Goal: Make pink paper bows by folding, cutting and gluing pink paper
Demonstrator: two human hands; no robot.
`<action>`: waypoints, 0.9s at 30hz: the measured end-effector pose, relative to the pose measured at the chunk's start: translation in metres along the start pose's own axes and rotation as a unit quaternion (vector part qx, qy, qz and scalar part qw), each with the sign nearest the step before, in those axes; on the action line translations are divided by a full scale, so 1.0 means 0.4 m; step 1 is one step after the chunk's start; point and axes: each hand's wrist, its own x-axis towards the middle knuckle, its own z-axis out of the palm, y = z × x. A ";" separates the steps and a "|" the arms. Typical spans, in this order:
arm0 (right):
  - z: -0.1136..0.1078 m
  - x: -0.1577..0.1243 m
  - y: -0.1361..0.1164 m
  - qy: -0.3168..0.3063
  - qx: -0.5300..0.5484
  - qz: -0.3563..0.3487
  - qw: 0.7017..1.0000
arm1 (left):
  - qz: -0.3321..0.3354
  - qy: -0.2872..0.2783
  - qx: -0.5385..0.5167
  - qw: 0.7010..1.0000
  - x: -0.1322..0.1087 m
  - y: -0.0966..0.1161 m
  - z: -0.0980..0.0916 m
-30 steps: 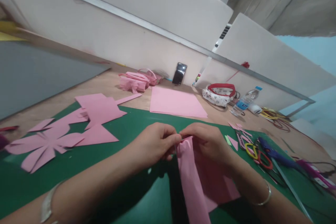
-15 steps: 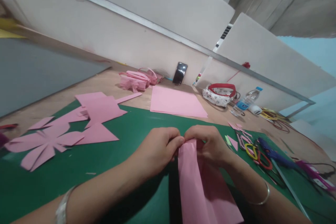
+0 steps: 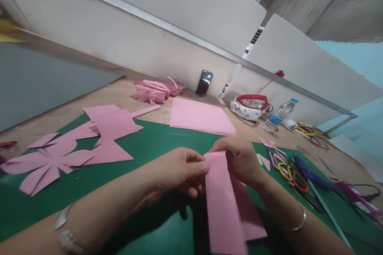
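Observation:
A folded sheet of pink paper (image 3: 223, 203) stands between my hands, its near end reaching the bottom of the view. My left hand (image 3: 182, 171) pinches its upper left edge between thumb and forefinger, the other fingers loosely curled. Closed on the upper right edge is my right hand (image 3: 241, 159), its fingertips partly hidden behind the paper. Beneath lies a green cutting mat (image 3: 155, 223). Left of my hands, a pink paper flower cutout (image 3: 54, 159) and several pink paper pieces (image 3: 116, 125) lie overlapping.
Beyond the mat are a stack of pink sheets (image 3: 200, 115), a pink paper bundle (image 3: 152, 91), a propped phone (image 3: 204, 83), a headband (image 3: 249, 107) and a water bottle (image 3: 279, 115). Scissors (image 3: 299, 181), paper scraps (image 3: 263, 162), a blue glue gun (image 3: 314, 175) and a power strip (image 3: 357, 199) lie right.
My left hand has turned and loosened its lower fingers, and its thumb now sits lower on the edge. My right hand has shifted slightly. The paper's front flap has swung wider and flatter.

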 end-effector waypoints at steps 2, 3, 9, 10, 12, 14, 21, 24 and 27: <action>-0.001 0.002 0.006 -0.019 0.024 0.007 0.999 | -0.022 -0.013 -0.026 0.999 -0.002 -0.004 0.006; -0.001 0.002 0.008 -0.039 0.038 0.017 0.998 | -0.024 -0.016 -0.029 0.999 -0.002 -0.007 0.009; 0.006 -0.006 0.016 -0.093 0.127 0.047 0.986 | -0.019 -0.011 -0.039 0.999 0.011 -0.027 0.024; 0.008 -0.006 0.016 -0.090 0.123 0.038 0.988 | -0.016 -0.010 -0.041 0.999 0.012 -0.029 0.025; 0.012 -0.006 0.012 -0.076 0.079 0.016 0.994 | -0.010 -0.009 -0.040 0.999 0.014 -0.030 0.026; 0.013 -0.003 0.006 -0.066 0.031 0.000 0.997 | -0.006 -0.014 -0.036 0.999 0.017 -0.031 0.024; 0.011 -0.001 -0.001 -0.143 0.051 0.038 0.988 | -0.001 -0.044 -0.020 0.999 0.024 -0.047 0.017; 0.015 -0.006 -0.003 -0.118 0.018 0.037 0.992 | 0.001 -0.044 -0.009 0.999 0.023 -0.052 0.018; 0.010 -0.006 -0.006 -0.151 0.041 0.058 0.986 | -0.007 -0.045 0.006 0.999 0.022 -0.051 0.016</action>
